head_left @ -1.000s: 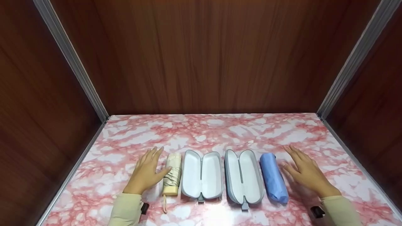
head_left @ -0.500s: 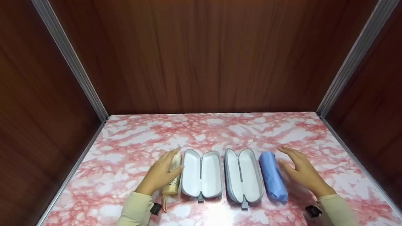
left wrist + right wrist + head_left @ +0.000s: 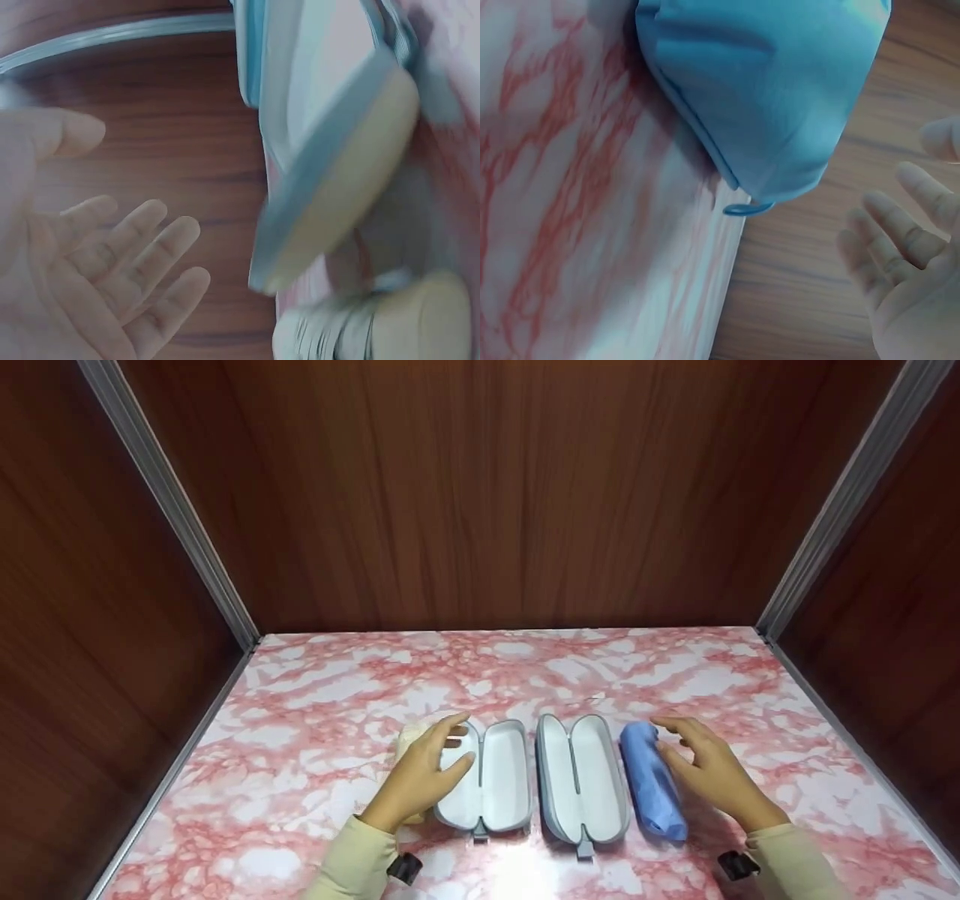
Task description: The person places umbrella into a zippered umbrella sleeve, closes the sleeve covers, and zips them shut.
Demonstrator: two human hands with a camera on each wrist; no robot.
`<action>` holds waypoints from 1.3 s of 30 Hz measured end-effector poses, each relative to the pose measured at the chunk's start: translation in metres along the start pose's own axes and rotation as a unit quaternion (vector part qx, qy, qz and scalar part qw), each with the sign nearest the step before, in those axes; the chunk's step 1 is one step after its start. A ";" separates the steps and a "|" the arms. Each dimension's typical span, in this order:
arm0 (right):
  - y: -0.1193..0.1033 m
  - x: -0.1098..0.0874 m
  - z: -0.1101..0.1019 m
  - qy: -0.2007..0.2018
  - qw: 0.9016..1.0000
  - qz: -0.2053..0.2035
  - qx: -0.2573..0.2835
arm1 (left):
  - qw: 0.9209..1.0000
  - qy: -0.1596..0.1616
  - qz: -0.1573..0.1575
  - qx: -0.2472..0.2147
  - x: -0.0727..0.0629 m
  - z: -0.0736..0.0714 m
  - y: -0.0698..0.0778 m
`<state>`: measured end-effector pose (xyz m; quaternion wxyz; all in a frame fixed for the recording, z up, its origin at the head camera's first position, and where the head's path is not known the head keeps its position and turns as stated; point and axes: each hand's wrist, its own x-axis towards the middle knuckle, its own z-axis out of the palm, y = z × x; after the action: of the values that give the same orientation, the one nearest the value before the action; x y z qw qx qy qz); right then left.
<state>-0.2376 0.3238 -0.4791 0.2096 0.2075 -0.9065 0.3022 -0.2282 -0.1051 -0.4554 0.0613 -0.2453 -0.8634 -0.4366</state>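
Note:
Two grey glasses cases lie opened flat with white linings: the left case [image 3: 504, 776] and the right case [image 3: 596, 780]. My left hand [image 3: 420, 776] hovers over the left half of the left case, fingers apart and holding nothing. It hides most of a beige folding umbrella [image 3: 409, 735], whose ribbed end [image 3: 420, 322] shows in the left wrist view. To the right lies a blue folding umbrella in a fabric sleeve [image 3: 652, 784], with a small cord loop in the right wrist view. Beside its upper end, my right hand [image 3: 712, 772] is loosely bent, nothing in its grasp.
The tabletop [image 3: 315, 720] has a red and white marbled pattern. Brown wood panels [image 3: 480, 495] enclose it at the back and both sides, with metal posts [image 3: 180, 510] at the corners.
My left hand has moved right, from beside the beige umbrella across it to over the left case. My right hand has come slightly left, closer to the blue umbrella.

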 end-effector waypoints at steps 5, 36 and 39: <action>-0.005 0.001 0.004 -0.015 1.000 0.007 0.021 | 0.999 0.007 -0.012 -0.051 0.004 0.014 0.007; -0.030 0.011 0.026 -0.088 0.994 0.046 0.045 | 0.990 -0.089 -0.060 -0.096 0.023 0.087 0.035; -0.031 0.011 0.028 -0.098 0.993 0.049 0.046 | 0.988 -0.100 -0.070 -0.094 0.025 0.090 0.036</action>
<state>-0.2381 0.2803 -0.4799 0.0953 0.2011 -0.9169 0.3313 -0.2236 -0.0077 -0.4763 -0.0791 -0.2312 -0.8355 -0.4922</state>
